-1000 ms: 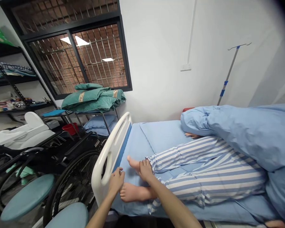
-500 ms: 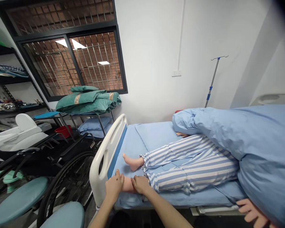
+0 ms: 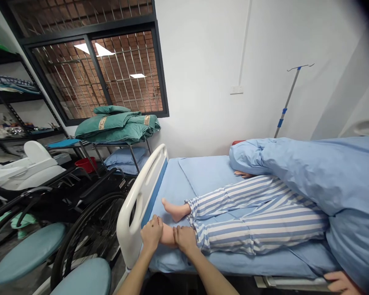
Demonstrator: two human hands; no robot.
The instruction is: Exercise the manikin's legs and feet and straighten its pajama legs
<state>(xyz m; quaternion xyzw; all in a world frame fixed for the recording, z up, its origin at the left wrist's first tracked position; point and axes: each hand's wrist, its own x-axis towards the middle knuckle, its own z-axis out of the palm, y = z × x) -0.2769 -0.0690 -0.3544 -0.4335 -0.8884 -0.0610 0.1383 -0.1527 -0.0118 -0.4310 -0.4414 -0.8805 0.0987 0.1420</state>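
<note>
A: What is held by the left hand (image 3: 151, 233)?

B: The near foot (image 3: 167, 236) of the figure lying on the hospital bed (image 3: 184, 180) is gripped by it; the fingers are wrapped over the toe end, just beside the white footboard (image 3: 138, 205).

A: And the right hand (image 3: 185, 239)?

B: It is closed around the ankle of the same foot, at the cuff of the blue-and-white striped pyjama trousers (image 3: 252, 221). The two hands are set close together, with only a short stretch of the foot seen between them.

A: Where is that foot placed relative to the footboard?

B: It is laid on the blue sheet near the footboard's lower corner, at the bed's near edge. The far foot (image 3: 174, 209) is rested a little farther from that edge, also near the footboard, and is not touched.

A: What is seen away from the footboard?

B: The figure's upper part is covered by a light blue duvet (image 3: 320, 172) at the far end of the bed. Another hand (image 3: 341, 282) is seen at the near bed rail there. An IV pole (image 3: 287, 100) is stood against the wall behind the bed.

A: And on the other side of the footboard?

B: A wheelchair (image 3: 89, 221) is parked just beside it. Beyond the wheelchair, a folded green quilt (image 3: 118, 125) is stacked on a metal rack below the barred window (image 3: 95, 69).
</note>
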